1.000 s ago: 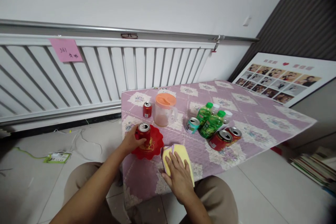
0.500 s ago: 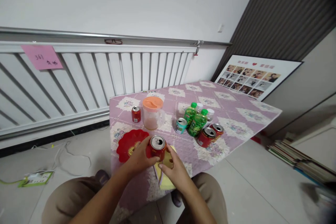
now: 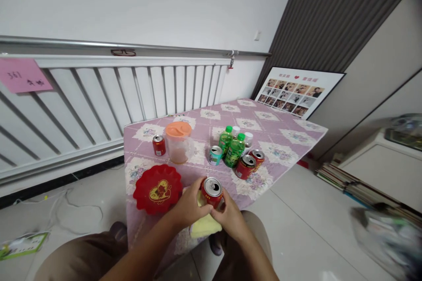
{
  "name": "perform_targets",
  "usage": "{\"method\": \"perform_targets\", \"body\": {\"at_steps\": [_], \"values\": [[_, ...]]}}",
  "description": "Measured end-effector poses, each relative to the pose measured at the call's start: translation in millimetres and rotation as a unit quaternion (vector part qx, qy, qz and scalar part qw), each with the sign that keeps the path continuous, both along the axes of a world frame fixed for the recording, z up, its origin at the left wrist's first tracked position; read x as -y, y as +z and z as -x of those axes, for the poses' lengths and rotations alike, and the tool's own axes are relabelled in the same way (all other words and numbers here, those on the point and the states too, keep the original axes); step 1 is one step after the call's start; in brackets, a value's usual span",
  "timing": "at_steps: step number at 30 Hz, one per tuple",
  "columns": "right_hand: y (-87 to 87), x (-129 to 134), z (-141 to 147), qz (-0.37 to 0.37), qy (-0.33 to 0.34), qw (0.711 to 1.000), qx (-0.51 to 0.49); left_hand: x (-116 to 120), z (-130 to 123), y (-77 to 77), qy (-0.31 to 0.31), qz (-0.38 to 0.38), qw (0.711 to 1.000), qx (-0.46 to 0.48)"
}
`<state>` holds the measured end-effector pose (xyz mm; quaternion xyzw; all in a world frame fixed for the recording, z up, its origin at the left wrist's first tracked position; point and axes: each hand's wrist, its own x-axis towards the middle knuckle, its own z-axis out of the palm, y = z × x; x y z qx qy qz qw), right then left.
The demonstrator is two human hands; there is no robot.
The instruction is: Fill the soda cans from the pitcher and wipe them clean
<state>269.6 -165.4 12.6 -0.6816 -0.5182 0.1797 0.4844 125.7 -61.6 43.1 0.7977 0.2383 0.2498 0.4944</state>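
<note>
Between my two hands is a red drink can (image 3: 212, 189) with its top opened. My left hand (image 3: 193, 204) wraps its left side, and my right hand (image 3: 231, 215) closes on its right side. The can is held upright over a folded yellow cloth (image 3: 205, 227) near the table's front edge; my hands partly hide that cloth. Just left of my left hand lies a red scalloped plate (image 3: 141, 193) with a gold heart design.
On the flowered tablecloth (image 3: 211, 114) stand a lidded plastic jug (image 3: 178, 142), a small red can (image 3: 158, 145), a teal can (image 3: 215, 156), green-capped bottles (image 3: 234, 151), white-capped bottles (image 3: 248, 138) and two red cans (image 3: 245, 167). A radiator (image 3: 132, 92) runs behind.
The view has swung to the right. Both hands have carried the red can rightward, away from the plate, and my right hand now closes on it more fully.
</note>
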Motion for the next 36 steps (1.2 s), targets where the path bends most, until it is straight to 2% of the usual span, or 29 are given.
{"method": "perform_targets", "body": {"at_steps": [3,6,11,14,23,36], "values": [[-9.3,1,-10,0.002,-0.044,0.999,-0.008,4,-9,-10.5,0.031,-0.004,0.999,-0.012],[-18.4,-1,-24,0.009,-0.093,0.995,-0.028,8,-9,-27.0,0.055,-0.045,0.997,-0.019],[-34.9,-16,-50,0.001,-0.179,0.984,-0.021,18,2,-57.7,-0.002,-0.157,0.985,-0.071],[-45.3,-32,-63,-0.009,-0.220,0.975,0.010,24,7,-67.6,-0.002,-0.214,0.974,-0.079],[-60.4,-75,-80,-0.013,-0.294,0.953,0.074,27,9,-66.8,0.019,-0.256,0.963,-0.079],[-56.8,-85,-77,0.044,-0.339,0.936,0.077,25,9,-70.4,0.014,-0.247,0.966,-0.081]]}}
